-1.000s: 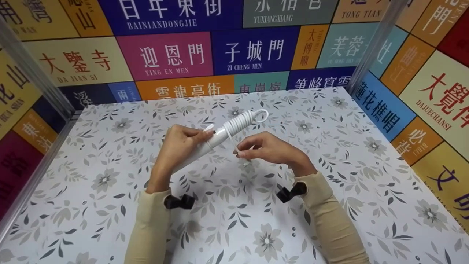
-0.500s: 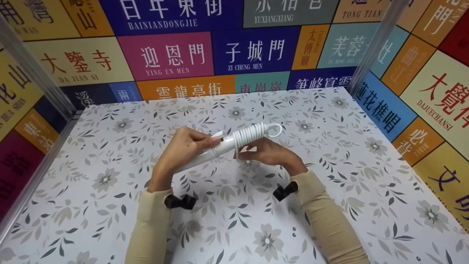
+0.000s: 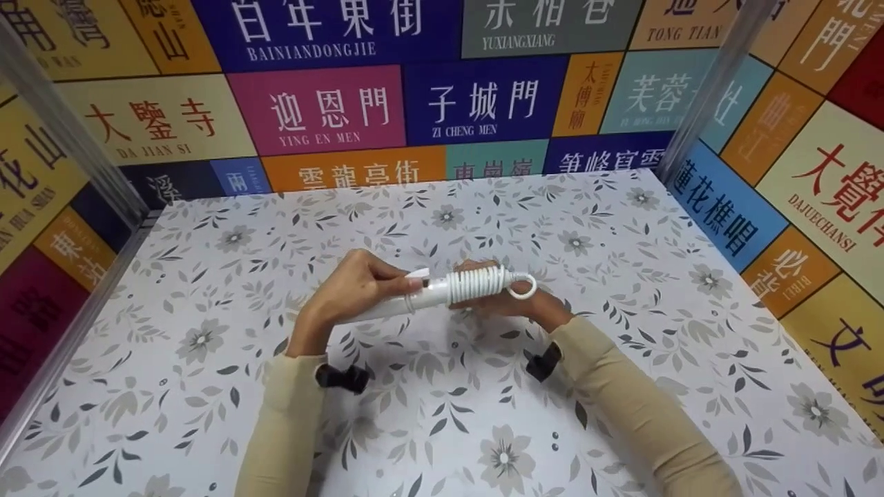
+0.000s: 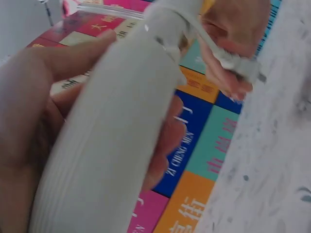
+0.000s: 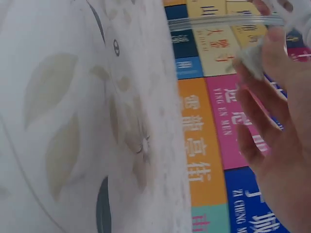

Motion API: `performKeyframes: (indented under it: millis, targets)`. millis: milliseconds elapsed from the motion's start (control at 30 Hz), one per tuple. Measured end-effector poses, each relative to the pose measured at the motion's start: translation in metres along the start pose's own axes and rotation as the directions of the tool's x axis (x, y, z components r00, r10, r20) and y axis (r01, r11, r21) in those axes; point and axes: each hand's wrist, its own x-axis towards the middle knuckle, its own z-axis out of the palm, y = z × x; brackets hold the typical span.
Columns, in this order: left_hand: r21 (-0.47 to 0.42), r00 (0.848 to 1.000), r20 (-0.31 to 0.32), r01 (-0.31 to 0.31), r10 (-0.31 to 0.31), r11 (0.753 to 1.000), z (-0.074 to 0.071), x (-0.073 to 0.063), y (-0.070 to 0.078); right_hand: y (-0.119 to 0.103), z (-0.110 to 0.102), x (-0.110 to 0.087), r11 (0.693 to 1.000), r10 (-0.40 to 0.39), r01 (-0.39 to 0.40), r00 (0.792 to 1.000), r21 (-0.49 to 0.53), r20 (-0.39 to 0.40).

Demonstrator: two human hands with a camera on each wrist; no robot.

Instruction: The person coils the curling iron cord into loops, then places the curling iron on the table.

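A white wand-shaped appliance [image 3: 431, 295], resembling a curling iron, lies nearly level above the table. My left hand [image 3: 362, 286] grips its body, with the thumb beside a small white tab [image 3: 417, 273] that sticks up. White cord [image 3: 476, 286] is wound in several turns round the right part and ends in a loop [image 3: 523, 286]. Behind these turns is my right hand [image 3: 518, 305], partly hidden by them. In the left wrist view it pinches the cord's plug [image 4: 238, 65]; a short stretch of cord runs from there to the appliance. The right wrist view shows the plug blurred between fingers and thumb.
A flower-patterned white cover [image 3: 504, 400] lies over the table. Coloured panels with printed place names [image 3: 314, 110] stand behind and at both sides. Clear plastic strips [image 3: 711, 96] mark the corners. Black bands [image 3: 343, 377] sit at both wrists.
The appliance has come down and turned from a steep slant to nearly level. My right hand has passed from below and in front of the wound cord to behind it.
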Motion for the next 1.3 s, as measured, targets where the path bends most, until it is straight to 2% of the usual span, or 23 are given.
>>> performKeyframes:
  millis: [33, 67, 100, 167, 233, 267, 367, 533, 667, 800, 900, 1033, 1167, 1300]
  targets:
    - [0.005, 1.000, 0.014, -0.022, 0.022, 1.000, 0.002, 0.001, -0.002, 0.003, -0.004, 0.002, 0.996, -0.019, 0.014, 0.998, 0.086, 0.057]
    - [0.002, 0.999, 0.032, -0.043, 0.043, 0.999, 0.004, 0.001, -0.004, 0.005, -0.008, 0.004, 0.988, -0.010, -0.007, 0.994, 0.157, 0.109]
    - [-0.004, 0.997, 0.048, -0.067, 0.067, 0.998, 0.005, 0.002, -0.006, 0.007, -0.012, 0.006, 0.990, -0.009, -0.013, 0.988, 0.142, 0.153]
    - [-0.015, 0.991, 0.079, -0.107, 0.108, 0.994, 0.008, 0.002, -0.009, 0.010, -0.017, 0.009, 0.971, 0.078, -0.135, 0.960, 0.200, 0.267]
    - [-0.026, 0.985, 0.110, -0.133, 0.135, 0.991, 0.010, 0.003, -0.011, 0.009, -0.020, 0.011, 0.955, 0.194, -0.259, 0.913, 0.143, 0.359]
    - [-0.035, 0.981, 0.128, -0.141, 0.145, 0.989, 0.011, 0.003, -0.012, 0.007, -0.021, 0.012, 0.950, 0.234, -0.295, 0.888, 0.100, 0.396]
    - [-0.016, 0.972, 0.171, -0.164, 0.164, 0.986, 0.016, 0.004, -0.015, 0.006, -0.023, 0.014, 0.952, 0.270, -0.306, 0.832, -0.006, 0.484]
    - [0.073, 0.958, 0.202, -0.223, 0.205, 0.972, 0.029, 0.007, -0.023, 0.008, -0.023, 0.021, 0.937, 0.347, -0.315, 0.782, -0.151, 0.517]
    - [0.172, 0.957, 0.189, -0.251, 0.218, 0.953, 0.038, 0.009, -0.032, 0.012, -0.021, 0.026, 0.920, 0.392, -0.321, 0.778, -0.226, 0.492]
    - [0.250, 0.963, 0.158, -0.254, 0.220, 0.934, 0.045, 0.013, -0.041, 0.012, -0.020, 0.030, 0.887, 0.453, -0.353, 0.792, -0.297, 0.409]
    - [0.281, 0.969, 0.136, -0.236, 0.204, 0.930, 0.049, 0.017, -0.047, 0.010, -0.019, 0.030, 0.854, 0.507, -0.413, 0.799, -0.317, 0.323]
    - [0.287, 0.983, 0.110, -0.176, 0.150, 0.942, 0.053, 0.022, -0.054, 0.011, -0.017, 0.031, 0.815, 0.565, -0.505, 0.801, -0.283, 0.199]
    - [0.280, 0.990, 0.077, -0.139, 0.123, 0.950, 0.055, 0.026, -0.059, 0.011, -0.013, 0.031, 0.771, 0.627, -0.604, 0.776, -0.200, 0.072]
    - [0.289, 0.993, 0.065, -0.117, 0.103, 0.950, 0.057, 0.032, -0.064, 0.014, -0.010, 0.032, 0.740, 0.661, -0.654, 0.750, -0.160, -0.008]
